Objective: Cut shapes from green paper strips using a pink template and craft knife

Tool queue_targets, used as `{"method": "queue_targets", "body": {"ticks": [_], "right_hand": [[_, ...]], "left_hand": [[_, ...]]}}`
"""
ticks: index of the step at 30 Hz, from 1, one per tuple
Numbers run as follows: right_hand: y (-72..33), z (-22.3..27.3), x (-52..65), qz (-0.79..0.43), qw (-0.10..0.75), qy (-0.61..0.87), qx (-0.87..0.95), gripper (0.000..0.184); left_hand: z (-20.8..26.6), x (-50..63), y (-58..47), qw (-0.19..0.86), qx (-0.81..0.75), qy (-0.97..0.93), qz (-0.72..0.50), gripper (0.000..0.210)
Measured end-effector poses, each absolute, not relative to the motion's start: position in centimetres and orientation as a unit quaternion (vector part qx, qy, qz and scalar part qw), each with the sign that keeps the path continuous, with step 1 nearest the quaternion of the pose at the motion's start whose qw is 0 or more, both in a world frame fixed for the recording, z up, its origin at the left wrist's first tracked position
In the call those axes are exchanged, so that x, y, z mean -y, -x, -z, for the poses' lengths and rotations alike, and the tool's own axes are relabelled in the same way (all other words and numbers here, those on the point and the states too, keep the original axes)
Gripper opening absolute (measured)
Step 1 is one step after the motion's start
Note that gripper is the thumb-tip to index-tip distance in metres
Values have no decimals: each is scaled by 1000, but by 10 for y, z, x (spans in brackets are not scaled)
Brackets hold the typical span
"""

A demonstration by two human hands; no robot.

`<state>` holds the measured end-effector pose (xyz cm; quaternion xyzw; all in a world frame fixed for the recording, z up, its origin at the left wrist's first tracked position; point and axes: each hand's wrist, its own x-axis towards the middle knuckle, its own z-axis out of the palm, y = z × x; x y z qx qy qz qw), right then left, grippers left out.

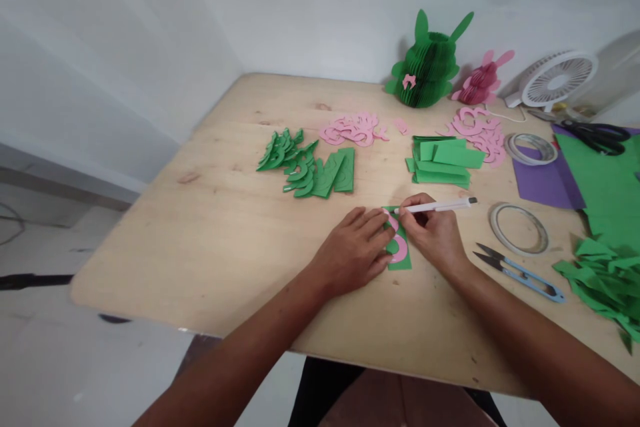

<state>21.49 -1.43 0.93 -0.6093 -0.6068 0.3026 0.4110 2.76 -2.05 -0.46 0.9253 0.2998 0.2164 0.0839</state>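
A green paper strip (401, 264) lies on the table with a curved pink paper cutout (401, 250) on top. My left hand (353, 247) rests flat over the left side of both, fingers stretched out and covering part of the cutout. Between the fingertips of my right hand (434, 230) is a white pen (440, 205), its tip by the upper part of the pink cutout. Left of these sit green pieces with drawn curved outlines (325, 177) and a pile of cut green shapes (283, 150).
Folded green strips (445, 160), pink cutouts (353, 128), tape rolls (520, 229), blue thread snips (525, 277), black scissors (595, 135) and green scraps (607, 280) lie around. Behind stand a green paper figure (427, 70), a pink one (483, 80) and a white fan (557, 80).
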Motion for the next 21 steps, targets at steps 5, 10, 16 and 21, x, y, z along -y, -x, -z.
{"method": "queue_targets", "body": {"ticks": [5,10,16,21], "right_hand": [[-215,-11,15,-304,408,613,604,11],[-215,-10,15,-301,408,610,609,10],[-216,-10,15,-296,403,609,616,10],[-215,-10,15,-298,399,612,615,10]], "left_hand": [[4,20,-28,83,-301,-926,-212,32],[4,21,-28,88,-303,-925,-211,32],[5,20,-28,81,-302,-926,-213,32],[4,20,-28,79,-299,-926,-215,32]]}}
